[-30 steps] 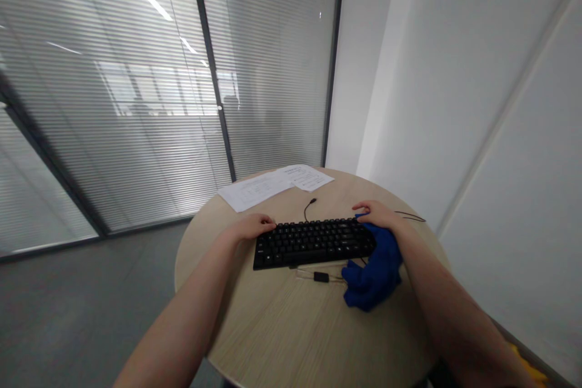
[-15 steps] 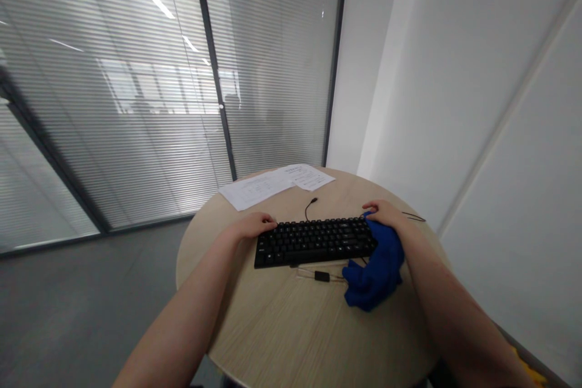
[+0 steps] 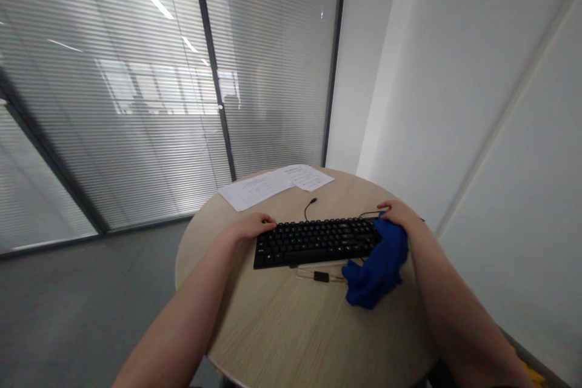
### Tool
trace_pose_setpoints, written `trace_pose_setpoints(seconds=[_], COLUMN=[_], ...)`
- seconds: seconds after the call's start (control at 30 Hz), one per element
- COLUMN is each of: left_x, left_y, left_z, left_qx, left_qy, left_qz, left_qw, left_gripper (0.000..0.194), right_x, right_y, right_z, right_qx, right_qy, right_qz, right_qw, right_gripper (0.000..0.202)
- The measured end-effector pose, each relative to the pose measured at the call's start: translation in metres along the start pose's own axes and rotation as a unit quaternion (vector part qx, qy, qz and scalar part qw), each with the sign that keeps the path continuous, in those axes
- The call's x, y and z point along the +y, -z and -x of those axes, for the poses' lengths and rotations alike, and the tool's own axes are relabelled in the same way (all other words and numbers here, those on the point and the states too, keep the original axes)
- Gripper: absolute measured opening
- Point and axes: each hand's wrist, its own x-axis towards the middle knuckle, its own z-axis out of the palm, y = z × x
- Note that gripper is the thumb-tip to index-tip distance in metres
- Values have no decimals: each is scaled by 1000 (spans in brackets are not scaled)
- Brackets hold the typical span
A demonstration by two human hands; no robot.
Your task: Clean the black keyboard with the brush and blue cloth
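A black keyboard point(image 3: 316, 241) lies on the round wooden table point(image 3: 291, 327). My left hand point(image 3: 257, 225) grips its upper left corner, thumb on the top edge. At the keyboard's right end, my right hand point(image 3: 396, 213) is closed on the top of a blue cloth point(image 3: 377, 264). The cloth hangs down over the keyboard's right end and spreads onto the table. Some of the right fingers point left, beside a thin black cable. Just below the keyboard is a small black piece point(image 3: 321, 277) with a thin clear strip or cord.
White printed sheets point(image 3: 257, 190) lie at the table's far edge. A short cable with a black plug point(image 3: 313, 200) sticks out behind the keyboard. Glass panels with blinds stand beyond the table, and a white wall is on the right.
My right hand has moved right with the top of the blue cloth, uncovering more of the keyboard's right end and the cable behind it. My left hand has stayed in place.
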Motion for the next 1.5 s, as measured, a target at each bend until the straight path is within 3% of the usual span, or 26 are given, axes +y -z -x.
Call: trace_pose_setpoints(seconds=[0.43,0.7,0.87,1.27,1.5], left_x=[-5,-4,-2,-7,-7], left_y=[-1,-2,-4,-8,-7], left_z=[-3,0,5,4,3], left_qx=[3,2,2,11,12], left_qy=[-9,-3,-4,1,-2], left_qz=[-2,11,1,4,0], left_qw=[1000,1000,1000,1000,1000], left_gripper=[52,47,44,42,43], right_x=[-48,-14,6,-26,-5], right_y=[-16,-4,-8,-31,-16], right_z=[7,3,-9,-9,-9], right_qx=[-28,-8,-2,-4,-28], right_qy=[59,9,10,50,15], right_qz=[-9,-16,-11,-33,-43], right_qw=[998,1000,1000,998,999], right_gripper=[43,42,40,35,40])
